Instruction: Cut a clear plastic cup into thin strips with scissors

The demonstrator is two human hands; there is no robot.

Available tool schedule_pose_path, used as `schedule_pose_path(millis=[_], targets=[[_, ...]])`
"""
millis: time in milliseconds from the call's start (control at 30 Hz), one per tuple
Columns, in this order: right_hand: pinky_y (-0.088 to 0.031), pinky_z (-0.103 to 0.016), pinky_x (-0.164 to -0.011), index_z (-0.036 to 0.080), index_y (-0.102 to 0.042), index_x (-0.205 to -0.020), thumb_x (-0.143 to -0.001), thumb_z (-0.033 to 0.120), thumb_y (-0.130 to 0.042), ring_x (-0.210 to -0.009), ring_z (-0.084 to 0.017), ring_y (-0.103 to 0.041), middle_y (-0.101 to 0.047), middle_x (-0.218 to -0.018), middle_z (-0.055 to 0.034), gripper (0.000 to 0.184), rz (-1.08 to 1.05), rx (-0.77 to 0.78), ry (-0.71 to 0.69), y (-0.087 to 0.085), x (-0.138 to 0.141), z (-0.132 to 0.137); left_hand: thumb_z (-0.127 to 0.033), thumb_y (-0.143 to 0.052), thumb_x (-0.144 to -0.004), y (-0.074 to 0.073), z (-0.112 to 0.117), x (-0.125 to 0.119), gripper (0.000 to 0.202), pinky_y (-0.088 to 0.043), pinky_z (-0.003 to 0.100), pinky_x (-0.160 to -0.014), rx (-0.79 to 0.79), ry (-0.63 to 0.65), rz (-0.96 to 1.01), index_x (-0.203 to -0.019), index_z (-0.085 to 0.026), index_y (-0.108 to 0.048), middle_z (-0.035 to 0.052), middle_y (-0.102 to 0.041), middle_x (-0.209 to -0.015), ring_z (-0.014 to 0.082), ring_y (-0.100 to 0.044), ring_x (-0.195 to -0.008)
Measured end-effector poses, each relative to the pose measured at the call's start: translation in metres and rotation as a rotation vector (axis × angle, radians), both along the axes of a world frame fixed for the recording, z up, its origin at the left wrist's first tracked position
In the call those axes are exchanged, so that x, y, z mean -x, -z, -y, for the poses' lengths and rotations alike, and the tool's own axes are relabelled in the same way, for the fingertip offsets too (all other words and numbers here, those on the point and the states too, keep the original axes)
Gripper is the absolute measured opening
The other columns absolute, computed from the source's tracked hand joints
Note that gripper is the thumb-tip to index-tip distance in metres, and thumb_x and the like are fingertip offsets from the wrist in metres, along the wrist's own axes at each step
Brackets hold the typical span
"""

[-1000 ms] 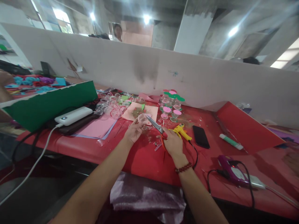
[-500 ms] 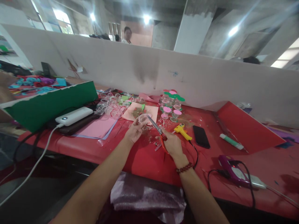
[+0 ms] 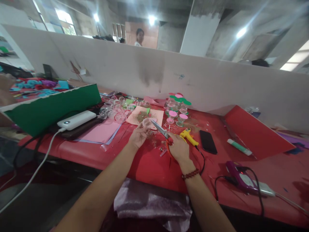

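Observation:
My left hand (image 3: pixel 139 136) holds a small clear plastic cup (image 3: pixel 146 122) by its side, over the middle of the red table. In my right hand (image 3: pixel 179 147) is a pair of scissors (image 3: pixel 160 129) with red-orange handles, its blades pointing up and left to the cup's rim. Whether the blades touch the rim I cannot tell. Behind the cup lies a peach paper sheet (image 3: pixel 158 115) with dark scraps on it. Small cut scraps (image 3: pixel 158 145) are strewn below and between my hands.
Clear cups (image 3: pixel 116 109) are heaped at the back left. Cups with pink and green discs (image 3: pixel 173 113) stand at the back right. A yellow glue gun (image 3: pixel 189 137), a black phone (image 3: pixel 208 141), a glue stick (image 3: pixel 239 147) and a purple power strip (image 3: pixel 241 178) lie rightward. Green (image 3: pixel 55 108) and red (image 3: pixel 256 132) panels flank the workspace.
The scissors and my right hand have shifted slightly, with the blades turned a little against the cup's rim. Behind the partition, a person has moved to the right.

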State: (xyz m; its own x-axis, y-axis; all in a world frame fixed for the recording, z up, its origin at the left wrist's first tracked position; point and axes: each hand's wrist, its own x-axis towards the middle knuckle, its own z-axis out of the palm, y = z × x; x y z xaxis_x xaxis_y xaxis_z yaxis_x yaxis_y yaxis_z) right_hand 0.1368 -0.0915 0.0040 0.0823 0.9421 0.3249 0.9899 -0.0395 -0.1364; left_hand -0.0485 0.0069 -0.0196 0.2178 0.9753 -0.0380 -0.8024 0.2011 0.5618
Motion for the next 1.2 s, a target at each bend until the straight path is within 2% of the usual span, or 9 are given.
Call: schedule_pose_path(millis=[300, 500, 700, 800, 1200], targets=[[-0.045, -0.028, -0.076, 0.030, -0.055, -0.126, -0.090, 0.052, -0.049, -0.092, -0.020, -0.063, -0.068, -0.105, -0.0054, 0.043, -0.005, -0.004, -0.004, 0.0012, -0.0002, -0.0002, 0.003, -0.056, -0.073, 0.0005, -0.0011, -0.0011, 0.044, -0.053, 0.019, -0.066, 0.006, -0.009, -0.009, -0.112, -0.019, -0.059, 0.0063, -0.069, -0.099, 0.0088, -0.063, -0.069], [-0.045, -0.029, -0.075, 0.030, -0.055, -0.126, -0.089, 0.052, -0.050, -0.093, -0.021, -0.063, -0.067, -0.108, -0.0058, 0.044, 0.007, -0.013, 0.011, 0.0034, -0.0010, -0.0010, 0.002, -0.057, -0.074, 0.0008, -0.0011, -0.0010, 0.038, -0.053, 0.020, -0.066, 0.013, -0.014, -0.010, -0.106, -0.017, -0.060, 0.0055, -0.069, -0.093, 0.0092, -0.062, -0.068], [-0.045, -0.029, -0.077, 0.030, -0.054, -0.128, -0.089, 0.052, -0.050, -0.096, -0.020, -0.062, -0.067, -0.109, -0.0061, 0.045, 0.013, 0.002, 0.024, 0.0001, 0.0007, 0.0002, 0.001, -0.057, -0.075, 0.0010, -0.0019, -0.0010, 0.041, -0.053, 0.020, -0.068, 0.036, -0.028, -0.004, -0.111, -0.019, -0.057, 0.0048, -0.069, -0.094, 0.0090, -0.063, -0.069], [-0.045, -0.028, -0.078, 0.030, -0.054, -0.129, -0.089, 0.051, -0.051, -0.097, -0.020, -0.062, -0.066, -0.110, -0.0067, 0.045, 0.023, 0.006, 0.025, -0.0004, 0.0016, 0.0009, -0.001, -0.055, -0.078, -0.0019, -0.0014, -0.0003, 0.035, -0.053, 0.020, -0.067, 0.059, -0.043, -0.006, -0.109, -0.017, -0.058, 0.0058, -0.069, -0.092, 0.0091, -0.063, -0.068], [-0.044, -0.027, -0.074, 0.030, -0.054, -0.130, -0.090, 0.050, -0.050, -0.094, -0.021, -0.063, -0.067, -0.112, -0.0066, 0.045, -0.013, 0.011, 0.032, 0.0054, -0.0030, -0.0010, 0.001, -0.052, -0.077, -0.0014, 0.0006, -0.0014, 0.036, -0.052, 0.021, -0.063, 0.039, -0.023, -0.031, -0.108, -0.016, -0.058, 0.0045, -0.068, -0.082, 0.0103, -0.062, -0.065]])
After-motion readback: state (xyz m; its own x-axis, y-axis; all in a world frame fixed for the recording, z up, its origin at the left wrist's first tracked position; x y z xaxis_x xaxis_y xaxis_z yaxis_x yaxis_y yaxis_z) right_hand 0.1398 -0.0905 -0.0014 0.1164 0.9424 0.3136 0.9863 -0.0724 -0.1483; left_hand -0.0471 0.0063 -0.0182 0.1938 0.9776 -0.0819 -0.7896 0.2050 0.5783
